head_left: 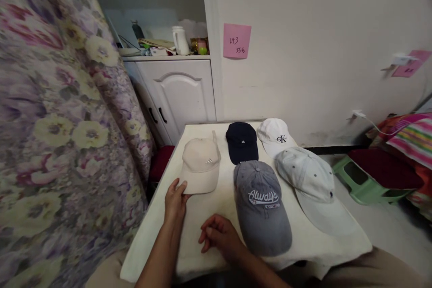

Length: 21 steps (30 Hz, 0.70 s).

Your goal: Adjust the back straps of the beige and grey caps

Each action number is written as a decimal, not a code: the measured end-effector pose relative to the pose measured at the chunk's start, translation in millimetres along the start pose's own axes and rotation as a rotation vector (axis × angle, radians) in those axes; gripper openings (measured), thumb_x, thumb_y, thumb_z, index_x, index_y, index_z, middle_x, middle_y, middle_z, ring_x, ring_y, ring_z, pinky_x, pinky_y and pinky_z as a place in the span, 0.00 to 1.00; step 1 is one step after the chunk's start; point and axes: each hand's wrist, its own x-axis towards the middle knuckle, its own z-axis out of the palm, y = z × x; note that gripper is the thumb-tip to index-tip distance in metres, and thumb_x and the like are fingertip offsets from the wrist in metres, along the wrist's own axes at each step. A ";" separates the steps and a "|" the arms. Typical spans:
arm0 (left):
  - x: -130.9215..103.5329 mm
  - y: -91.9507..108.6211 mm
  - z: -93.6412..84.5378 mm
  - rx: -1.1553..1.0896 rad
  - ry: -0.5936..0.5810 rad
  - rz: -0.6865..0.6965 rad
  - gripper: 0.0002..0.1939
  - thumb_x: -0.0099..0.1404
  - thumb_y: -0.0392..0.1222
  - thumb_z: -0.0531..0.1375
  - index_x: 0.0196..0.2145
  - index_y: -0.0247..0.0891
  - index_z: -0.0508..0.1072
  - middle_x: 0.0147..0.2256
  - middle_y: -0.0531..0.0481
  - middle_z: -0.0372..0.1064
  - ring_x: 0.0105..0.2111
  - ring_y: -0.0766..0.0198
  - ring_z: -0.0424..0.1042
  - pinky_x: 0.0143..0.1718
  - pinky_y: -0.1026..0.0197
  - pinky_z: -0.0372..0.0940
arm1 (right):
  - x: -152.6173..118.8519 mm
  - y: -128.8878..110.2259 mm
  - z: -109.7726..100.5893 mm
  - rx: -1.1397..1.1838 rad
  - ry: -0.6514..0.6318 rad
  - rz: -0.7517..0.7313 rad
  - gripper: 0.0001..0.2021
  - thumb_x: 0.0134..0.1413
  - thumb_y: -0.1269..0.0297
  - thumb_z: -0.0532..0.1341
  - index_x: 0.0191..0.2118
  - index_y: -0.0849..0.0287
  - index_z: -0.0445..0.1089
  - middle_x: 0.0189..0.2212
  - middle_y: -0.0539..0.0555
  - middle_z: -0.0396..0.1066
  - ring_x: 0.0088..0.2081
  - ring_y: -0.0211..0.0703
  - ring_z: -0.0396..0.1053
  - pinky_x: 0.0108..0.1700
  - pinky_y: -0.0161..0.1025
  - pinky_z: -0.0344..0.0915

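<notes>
A floral curtain [60, 117] hangs beside a cream-covered tabletop [202, 243], where the left hand [176, 200] pinches the brim of a beige cap [201, 164] lying at the tabletop's left side. The right hand [216, 234], fingers loosely curled and gripping nothing, hovers or rests, hard to say which, near the front edge. Beside it lies a gray cap [262, 207] lettered "Always," with a navy cap [241, 141] behind. To the right, a white cap [274, 136] marked "CK," apparently, sits behind a pale cap [312, 184], its brim angled toward the right front corner.
</notes>
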 end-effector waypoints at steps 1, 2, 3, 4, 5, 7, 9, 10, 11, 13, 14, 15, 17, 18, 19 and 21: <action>-1.8 0.2 -1.2 0.001 0.000 0.002 0.24 0.60 0.26 0.64 0.54 0.35 0.70 0.37 0.46 0.73 0.32 0.64 0.75 0.32 0.65 0.73 | -0.1 -0.2 0.0 -0.010 -0.003 0.006 0.25 0.40 0.46 0.73 0.33 0.62 0.69 0.24 0.52 0.76 0.19 0.35 0.68 0.25 0.34 0.65; -3.5 0.3 -2.4 0.001 -0.001 0.002 0.24 0.60 0.26 0.64 0.54 0.34 0.70 0.36 0.46 0.73 0.30 0.65 0.74 0.31 0.64 0.74 | -0.4 -0.6 0.1 -0.021 -0.007 0.010 0.25 0.40 0.46 0.73 0.33 0.62 0.69 0.24 0.51 0.76 0.19 0.35 0.68 0.25 0.34 0.64; -5.0 0.3 -3.4 0.000 -0.002 0.002 0.24 0.60 0.26 0.64 0.54 0.34 0.70 0.35 0.47 0.72 0.29 0.66 0.74 0.31 0.64 0.74 | -0.8 -1.0 0.2 -0.032 -0.010 0.012 0.25 0.40 0.46 0.73 0.33 0.62 0.69 0.24 0.51 0.76 0.19 0.35 0.69 0.25 0.33 0.64; -6.2 0.1 -4.2 -0.001 -0.003 0.000 0.24 0.60 0.25 0.64 0.54 0.33 0.70 0.34 0.48 0.72 0.28 0.67 0.73 0.30 0.64 0.74 | -1.2 -1.5 0.3 -0.043 -0.012 0.014 0.24 0.40 0.46 0.72 0.33 0.62 0.69 0.24 0.51 0.76 0.19 0.35 0.69 0.24 0.33 0.63; -7.0 -0.3 -5.0 -0.003 -0.002 -0.003 0.24 0.60 0.24 0.64 0.54 0.33 0.69 0.34 0.48 0.72 0.27 0.67 0.73 0.29 0.63 0.75 | -1.7 -1.9 0.4 -0.054 -0.016 0.017 0.24 0.41 0.46 0.72 0.33 0.62 0.69 0.24 0.51 0.75 0.19 0.36 0.69 0.24 0.33 0.63; -7.6 -1.5 -5.9 -0.007 0.006 -0.012 0.25 0.59 0.23 0.65 0.54 0.32 0.69 0.34 0.47 0.72 0.26 0.67 0.73 0.27 0.63 0.75 | -2.7 -2.3 0.6 -0.078 -0.022 0.018 0.22 0.42 0.47 0.71 0.33 0.61 0.69 0.24 0.50 0.75 0.19 0.35 0.69 0.25 0.33 0.62; -7.3 -2.6 -6.4 -0.017 0.018 -0.018 0.25 0.59 0.22 0.65 0.53 0.32 0.70 0.35 0.46 0.73 0.25 0.67 0.73 0.25 0.64 0.75 | -3.6 -2.2 0.6 -0.109 -0.032 0.018 0.21 0.44 0.49 0.71 0.33 0.61 0.69 0.24 0.50 0.75 0.19 0.35 0.69 0.25 0.33 0.63; -7.2 -3.0 -6.5 -0.023 0.024 -0.018 0.25 0.59 0.22 0.64 0.53 0.32 0.70 0.35 0.46 0.73 0.24 0.68 0.73 0.25 0.64 0.74 | -4.2 -1.9 0.4 -0.125 -0.042 0.018 0.20 0.44 0.49 0.71 0.33 0.61 0.69 0.24 0.49 0.75 0.19 0.35 0.69 0.25 0.34 0.63; -7.2 -3.2 -6.5 -0.029 0.029 -0.016 0.25 0.58 0.22 0.64 0.53 0.32 0.70 0.34 0.47 0.73 0.24 0.68 0.73 0.24 0.65 0.74 | -4.9 -1.5 -0.1 -0.141 -0.057 0.019 0.20 0.45 0.49 0.70 0.33 0.61 0.69 0.24 0.49 0.74 0.19 0.35 0.68 0.25 0.34 0.63; -7.9 -3.1 -6.2 -0.039 0.041 -0.007 0.24 0.59 0.22 0.64 0.52 0.32 0.70 0.33 0.48 0.72 0.24 0.69 0.72 0.24 0.66 0.74 | -8.0 -1.1 -1.7 -0.168 -0.097 0.031 0.20 0.45 0.49 0.70 0.33 0.60 0.68 0.24 0.49 0.74 0.18 0.35 0.68 0.25 0.34 0.63; -8.8 -3.0 -5.8 -0.041 0.048 0.001 0.23 0.59 0.22 0.64 0.52 0.32 0.71 0.32 0.48 0.72 0.23 0.69 0.72 0.24 0.66 0.74 | -11.0 -1.6 -2.8 -0.183 -0.116 0.038 0.20 0.45 0.48 0.70 0.33 0.60 0.67 0.24 0.49 0.74 0.18 0.35 0.67 0.25 0.33 0.62; -9.9 -2.8 -5.4 -0.041 0.055 0.009 0.23 0.60 0.22 0.63 0.52 0.32 0.71 0.32 0.48 0.72 0.23 0.70 0.72 0.24 0.67 0.74 | -15.4 -3.1 -3.9 -0.199 -0.131 0.046 0.21 0.44 0.47 0.69 0.33 0.60 0.67 0.24 0.49 0.73 0.18 0.34 0.67 0.24 0.33 0.62; -12.6 -2.7 -4.4 -0.038 0.071 0.027 0.21 0.61 0.23 0.63 0.52 0.32 0.71 0.32 0.49 0.71 0.23 0.70 0.71 0.24 0.67 0.74 | -29.0 -10.8 -5.4 -0.245 -0.162 0.071 0.20 0.45 0.48 0.69 0.33 0.59 0.67 0.24 0.48 0.73 0.17 0.34 0.66 0.23 0.33 0.61; -14.0 -2.8 -4.0 -0.034 0.076 0.035 0.21 0.61 0.23 0.63 0.51 0.31 0.71 0.32 0.49 0.71 0.24 0.70 0.71 0.25 0.67 0.74 | -38.2 -17.9 -5.5 -0.273 -0.183 0.089 0.19 0.45 0.49 0.68 0.33 0.59 0.67 0.23 0.48 0.73 0.17 0.34 0.65 0.23 0.32 0.60; -15.2 -2.9 -3.8 -0.027 0.079 0.040 0.21 0.61 0.23 0.62 0.51 0.31 0.71 0.32 0.50 0.70 0.24 0.71 0.71 0.25 0.67 0.74 | -48.5 -27.4 -5.1 -0.307 -0.214 0.112 0.17 0.46 0.52 0.68 0.33 0.59 0.67 0.23 0.48 0.73 0.17 0.33 0.65 0.22 0.32 0.59; -17.1 -3.5 -3.7 -0.006 0.078 0.043 0.20 0.62 0.22 0.62 0.51 0.31 0.71 0.31 0.51 0.70 0.23 0.71 0.70 0.25 0.68 0.74 | -70.2 -53.1 -3.7 -0.376 -0.267 0.131 0.12 0.50 0.57 0.66 0.35 0.59 0.69 0.24 0.48 0.73 0.19 0.33 0.66 0.23 0.31 0.59</action>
